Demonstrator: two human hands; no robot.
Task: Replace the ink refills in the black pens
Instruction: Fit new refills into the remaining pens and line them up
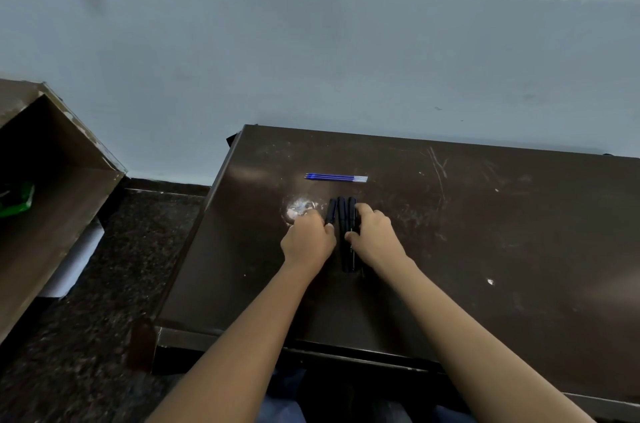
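Dark brown laminate, scratched and scuffed, forms the top of the rectangular desk (485, 214). Three slim black plastic pens (347, 214) lie side by side left of the desk's centre, barrels running six to twelve o'clock. The leftmost pen (331, 211) sits slightly apart from the other two, which touch each other.

The left hand (308, 239) enters from seven o'clock. Its fingers are curled, and thumb and fingertips pinch the near end of the leftmost pen. Whether that pen is lifted off the surface cannot be told. The right hand (375, 235) enters from five o'clock. With the thumb on the left side and the fingers over the right side, it clasps the other two pens at mid-barrel.

At twelve o'clock from the pens, apart from them, three thin blue ink refills (336, 177) lie together, running nine to three o'clock with the clear ends toward three.

A worn whitish patch (298, 209) marks the desk just beyond the left knuckles. A small white speck (490, 281) sits at four o'clock, well apart. A pale blue-white wall (311, 59) rises behind the desk. At nine o'clock, across dark speckled flooring (104, 266), stands a second brown desk (52, 180) holding a green object (17, 197).
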